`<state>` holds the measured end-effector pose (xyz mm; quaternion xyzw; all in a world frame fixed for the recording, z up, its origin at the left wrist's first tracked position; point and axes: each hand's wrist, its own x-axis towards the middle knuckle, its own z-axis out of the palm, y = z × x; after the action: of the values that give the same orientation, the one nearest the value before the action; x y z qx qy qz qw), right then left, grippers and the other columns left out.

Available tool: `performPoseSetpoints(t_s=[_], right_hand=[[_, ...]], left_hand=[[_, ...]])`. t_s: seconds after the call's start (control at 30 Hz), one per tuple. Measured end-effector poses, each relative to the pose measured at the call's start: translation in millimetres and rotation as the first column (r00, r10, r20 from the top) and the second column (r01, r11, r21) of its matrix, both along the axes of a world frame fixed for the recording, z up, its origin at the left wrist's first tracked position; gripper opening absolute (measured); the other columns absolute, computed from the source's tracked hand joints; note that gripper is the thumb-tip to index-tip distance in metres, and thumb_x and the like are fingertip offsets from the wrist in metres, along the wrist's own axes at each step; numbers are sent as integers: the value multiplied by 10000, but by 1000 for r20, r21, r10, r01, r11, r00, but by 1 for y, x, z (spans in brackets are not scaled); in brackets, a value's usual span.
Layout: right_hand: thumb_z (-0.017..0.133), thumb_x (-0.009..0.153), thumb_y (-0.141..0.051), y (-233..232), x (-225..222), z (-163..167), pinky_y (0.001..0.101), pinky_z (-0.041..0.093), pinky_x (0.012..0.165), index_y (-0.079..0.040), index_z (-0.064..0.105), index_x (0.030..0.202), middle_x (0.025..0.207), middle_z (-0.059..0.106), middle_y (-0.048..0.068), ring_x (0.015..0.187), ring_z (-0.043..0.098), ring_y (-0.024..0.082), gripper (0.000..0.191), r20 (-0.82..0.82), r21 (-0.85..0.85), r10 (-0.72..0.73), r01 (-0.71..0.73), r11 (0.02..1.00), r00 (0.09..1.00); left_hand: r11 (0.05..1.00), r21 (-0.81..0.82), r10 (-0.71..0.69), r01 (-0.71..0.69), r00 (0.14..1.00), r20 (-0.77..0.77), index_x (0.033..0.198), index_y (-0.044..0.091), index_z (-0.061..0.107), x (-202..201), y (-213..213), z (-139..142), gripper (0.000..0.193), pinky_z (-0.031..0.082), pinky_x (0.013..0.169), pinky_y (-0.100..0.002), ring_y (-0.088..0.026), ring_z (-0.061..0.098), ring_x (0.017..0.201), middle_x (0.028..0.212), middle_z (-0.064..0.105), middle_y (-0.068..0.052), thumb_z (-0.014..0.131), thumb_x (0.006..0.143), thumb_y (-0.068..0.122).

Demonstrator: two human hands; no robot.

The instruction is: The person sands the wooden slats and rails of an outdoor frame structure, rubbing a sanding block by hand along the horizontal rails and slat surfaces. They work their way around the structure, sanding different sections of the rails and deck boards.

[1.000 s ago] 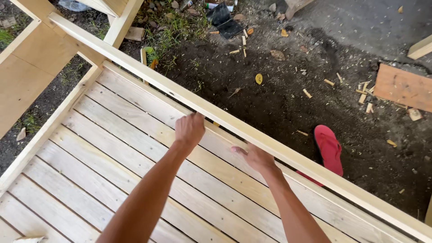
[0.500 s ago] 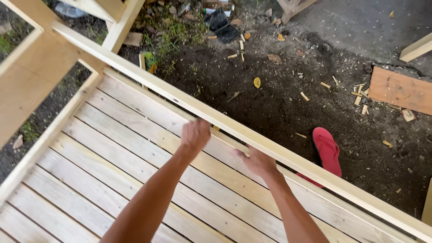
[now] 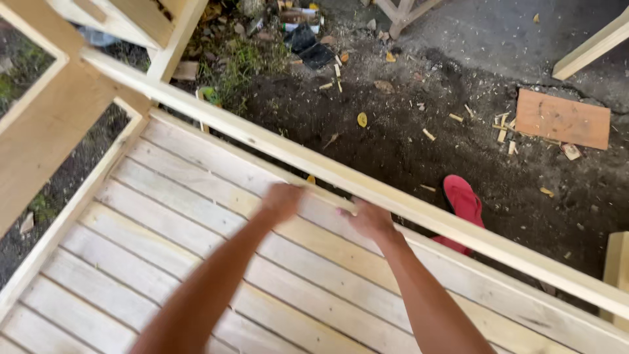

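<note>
**woodguy:** Rail (image 3: 406, 203) orientation first: the long pale timber ran diagonally, its long axis going from upper left by the corner post (image 3: 49, 131) down to the lower right edge of the view. It sat raised along the outer edge of the plank deck (image 3: 151, 262), between the boards and the dark soil (image 3: 393, 131).

**deckfan:** And where were the person's hands?

**woodguy:** Both were up at the rail's near side, about mid-length. The left hand (image 3: 282, 202) was curled loosely just under the rail, blurred, so whether it actually gripped anything couldn't be told. The right hand (image 3: 370, 219) had its fingers up against the rail's lower edge; it looked like touching, but whether it was closed around the rail couldn't be told either.

**deckfan:** Anything different from a second before?

**woodguy:** Hands had shifted a bit toward the lower right along the rail and sat closer together. The rail itself kept the same slant. The red sandal (image 3: 464, 206) stayed on the dirt beyond the rail, and the flat brown board (image 3: 563, 119) lay farther out among the wood chips.
</note>
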<state>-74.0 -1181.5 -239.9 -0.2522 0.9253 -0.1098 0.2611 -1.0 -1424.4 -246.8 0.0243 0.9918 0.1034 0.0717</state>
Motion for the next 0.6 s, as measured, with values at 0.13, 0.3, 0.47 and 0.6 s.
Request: performPoseSetpoints(t_s=[0.13, 0.3, 0.47, 0.6], right_hand=[[388, 956, -726, -1, -1, 11, 459, 438, 1152, -98, 319, 1601, 1195, 741, 191, 1312, 597, 327, 902, 190, 203, -39, 0, 979, 981], [460, 1005, -504, -1, -14, 16, 484, 516, 1065, -12, 156, 1630, 1216, 728, 174, 1226, 662, 344, 851, 241, 337, 166, -243, 909, 956], [461, 1060, -505, -12, -12, 27, 517, 437, 1095, -24, 174, 1594, 1447, 504, 226, 1330, 515, 372, 774, 258, 241, 240, -303, 922, 936], [437, 1034, -522, -35, 4, 32, 476, 542, 1038, -40, 514, 1415, 1314, 676, 198, 1238, 669, 310, 619, 293, 224, 31, -101, 969, 956]], left_hand=[[952, -306, 117, -26, 952, 283, 1079, 141, 732, 23, -78, 25, 241, 567, 844, -449, -283, 699, 1033, 1101, 719, -87, 593, 954, 294], [969, -246, 46, 4, 980, 195, 1087, 97, 691, 27, -90, 65, 260, 588, 787, -455, -318, 733, 935, 986, 754, -114, 557, 1004, 304], [975, -68, 212, -213, 977, -19, 1157, 57, 641, 7, -38, 53, 229, 607, 698, -468, -348, 745, 854, 909, 757, -176, 525, 965, 103], [984, -26, 172, -177, 976, -131, 1202, 50, 611, -8, -13, 15, 284, 605, 644, -476, -340, 737, 796, 964, 742, -189, 505, 953, 139]])
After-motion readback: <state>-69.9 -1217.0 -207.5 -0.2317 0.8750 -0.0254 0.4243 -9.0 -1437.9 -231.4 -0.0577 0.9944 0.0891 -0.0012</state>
